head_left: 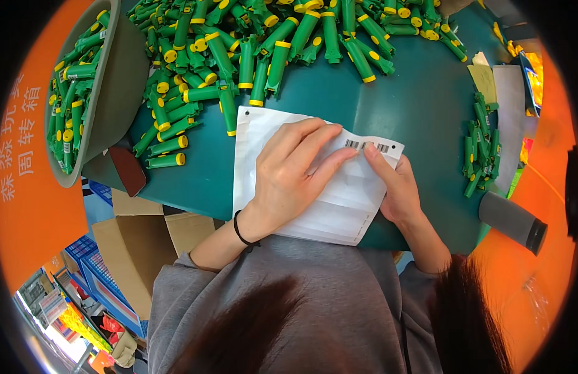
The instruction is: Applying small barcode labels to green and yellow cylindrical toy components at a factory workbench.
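Note:
A white label sheet [264,134] lies on the green table [420,106] in front of me. My left hand [292,181] rests flat on it, fingers spread and pointing to the right. My right hand [395,187] pinches the sheet's upper right corner, where a strip of barcode stickers [373,146] runs along the edge. A big heap of green and yellow plastic pieces [251,43] covers the table beyond the sheet.
A grey-green basin [117,81] full of the same pieces stands at the left. A smaller bunch of green pieces [482,149] lies at the right. A grey cylinder [512,221] pokes out at the right edge. Cardboard boxes [136,249] and blue crates [102,280] sit below the table.

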Demonstrator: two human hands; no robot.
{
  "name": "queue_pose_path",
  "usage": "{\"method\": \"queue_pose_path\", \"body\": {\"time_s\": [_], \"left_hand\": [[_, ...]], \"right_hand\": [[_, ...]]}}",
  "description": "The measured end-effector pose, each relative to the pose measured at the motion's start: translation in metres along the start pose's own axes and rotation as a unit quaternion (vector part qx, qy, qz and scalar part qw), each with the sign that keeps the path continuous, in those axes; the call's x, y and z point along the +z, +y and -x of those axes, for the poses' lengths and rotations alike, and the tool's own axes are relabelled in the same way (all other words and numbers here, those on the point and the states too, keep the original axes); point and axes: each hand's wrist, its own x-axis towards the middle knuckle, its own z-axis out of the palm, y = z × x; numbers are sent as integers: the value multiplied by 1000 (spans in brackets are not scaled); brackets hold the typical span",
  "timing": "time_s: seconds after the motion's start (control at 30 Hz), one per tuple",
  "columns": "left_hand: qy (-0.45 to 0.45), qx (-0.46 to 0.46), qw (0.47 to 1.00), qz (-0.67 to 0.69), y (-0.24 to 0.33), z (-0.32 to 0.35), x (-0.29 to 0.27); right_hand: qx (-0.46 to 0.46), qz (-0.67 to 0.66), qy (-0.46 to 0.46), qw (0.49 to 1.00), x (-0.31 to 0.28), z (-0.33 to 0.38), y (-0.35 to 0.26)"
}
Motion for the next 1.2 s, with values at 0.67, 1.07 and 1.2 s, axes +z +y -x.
{"method": "queue_pose_path", "body": {"time_s": [0.67, 1.07, 1.2], "left_hand": [[-47, 28, 997, 61, -5, -8, -4], [-126, -130, 964, 196, -32, -7, -9], [-77, -103, 967, 222, -31, -13, -18]], "right_hand": [[-94, 176, 20, 980, -1, -5, -5], [-353, 591, 145, 710, -4, -86, -59], [-344, 487, 123, 793, 0, -71, -53]]}}
